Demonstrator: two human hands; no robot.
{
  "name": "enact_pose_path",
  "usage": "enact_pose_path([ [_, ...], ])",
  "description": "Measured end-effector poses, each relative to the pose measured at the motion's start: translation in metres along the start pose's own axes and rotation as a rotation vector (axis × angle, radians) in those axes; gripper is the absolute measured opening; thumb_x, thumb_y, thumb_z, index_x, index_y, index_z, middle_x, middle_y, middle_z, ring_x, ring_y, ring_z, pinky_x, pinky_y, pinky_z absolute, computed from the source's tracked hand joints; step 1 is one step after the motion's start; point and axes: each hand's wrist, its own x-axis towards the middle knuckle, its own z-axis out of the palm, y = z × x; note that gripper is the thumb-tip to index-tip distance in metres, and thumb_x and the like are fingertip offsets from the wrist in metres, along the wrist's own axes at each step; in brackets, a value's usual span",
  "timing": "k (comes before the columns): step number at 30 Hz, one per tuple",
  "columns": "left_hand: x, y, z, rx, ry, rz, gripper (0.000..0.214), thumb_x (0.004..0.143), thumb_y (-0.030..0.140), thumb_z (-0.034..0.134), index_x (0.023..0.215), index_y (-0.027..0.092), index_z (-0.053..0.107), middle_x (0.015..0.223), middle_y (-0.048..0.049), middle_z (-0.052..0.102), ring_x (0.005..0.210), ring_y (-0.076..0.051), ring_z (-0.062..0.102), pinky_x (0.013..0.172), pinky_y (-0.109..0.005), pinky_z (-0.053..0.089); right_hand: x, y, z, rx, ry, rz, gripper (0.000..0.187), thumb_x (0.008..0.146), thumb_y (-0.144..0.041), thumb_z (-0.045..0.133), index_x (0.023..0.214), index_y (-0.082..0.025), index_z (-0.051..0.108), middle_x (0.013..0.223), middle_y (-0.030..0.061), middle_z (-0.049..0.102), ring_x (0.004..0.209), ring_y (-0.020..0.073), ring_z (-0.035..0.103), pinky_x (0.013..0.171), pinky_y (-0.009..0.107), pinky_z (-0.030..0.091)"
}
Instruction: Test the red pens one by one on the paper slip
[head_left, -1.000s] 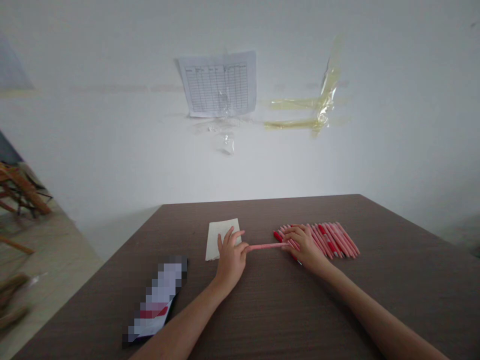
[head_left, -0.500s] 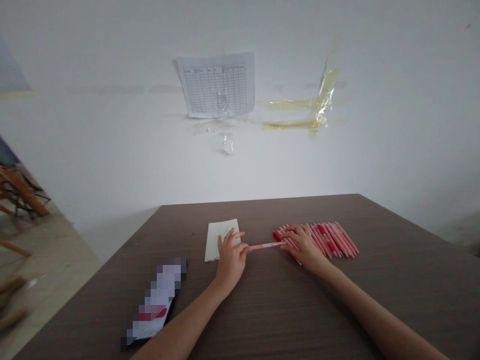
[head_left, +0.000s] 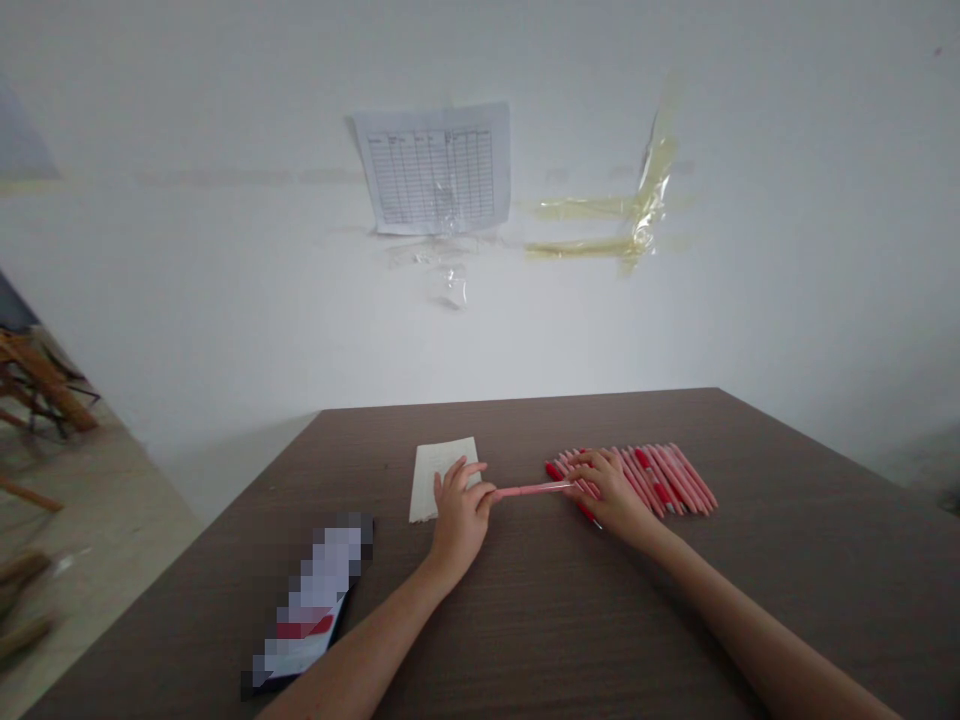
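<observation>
A pink pen is stretched level between my two hands, just above the dark wooden table. My left hand pinches its left end with thumb and forefinger, and the other fingers rest on a small white paper. My right hand grips the pen's right end, fingers curled. Under and beyond that hand lies a row of several pink and red pens, side by side.
A flat, blurred-out packet lies near the table's left front edge. The table butts against a white wall with a taped printed sheet and strips of yellowish tape. Wooden furniture stands on the floor at far left.
Nearly nothing has shifted. Both hands keep hold of the pink pen, which has risen very slightly, and my left fingers have curled in a little on the paper.
</observation>
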Motion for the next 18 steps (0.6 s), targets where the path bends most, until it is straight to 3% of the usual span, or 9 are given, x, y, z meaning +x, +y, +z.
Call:
enact_pose_path([
  [8,-0.0005,-0.0004,0.0001,-0.006,0.021,0.027,0.013,0.086,0.027,0.061,0.079,0.026,0.073,0.118,-0.0045,0.065,0.128,-0.03,0.045,0.106,-0.066,0.024,0.0013,-0.0097,-0.0055,-0.008,-0.063,-0.007,0.031,0.096,-0.033,0.042,0.085,-0.024,0.069,0.112,0.0078,0.064,0.111,0.027,0.048,0.1,0.053,0.035],
  [18,-0.0007,-0.0004,-0.0018,-0.009,0.014,0.026,0.015,0.087,0.028,0.059,0.081,0.027,0.073,0.117,-0.0049,0.064,0.128,-0.028,0.044,0.107,-0.065,0.023,0.0021,-0.0013,-0.0009,0.045,-0.022,-0.018,0.019,0.09,-0.039,0.056,0.093,-0.023,0.066,0.108,0.0082,0.065,0.11,0.0272,0.051,0.099,0.051,0.035],
])
